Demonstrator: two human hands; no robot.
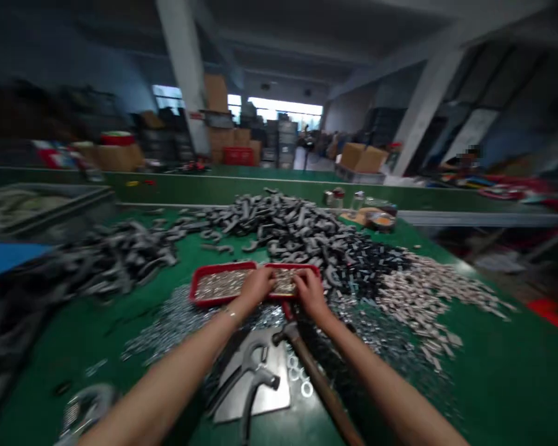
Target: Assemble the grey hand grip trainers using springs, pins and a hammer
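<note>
Both my arms reach forward over a green table (502, 384). My left hand (256, 286) rests on the near edge of a red tray (212, 271) filled with small shiny metal parts, its fingers curled down into the parts. My right hand (308, 288) lies over a second red tray (289, 268) beside the first, fingers bent into its contents. What either hand grips is hidden by blur. A hammer (312, 371) with a wooden handle lies between my forearms.
A big heap of grey curved metal pieces (288, 226) lies behind the trays, another heap (111, 257) to the left. Small silver parts (428, 297) spread at the right. A metal plate with a curved piece (248, 378) sits near me. A person sits far right.
</note>
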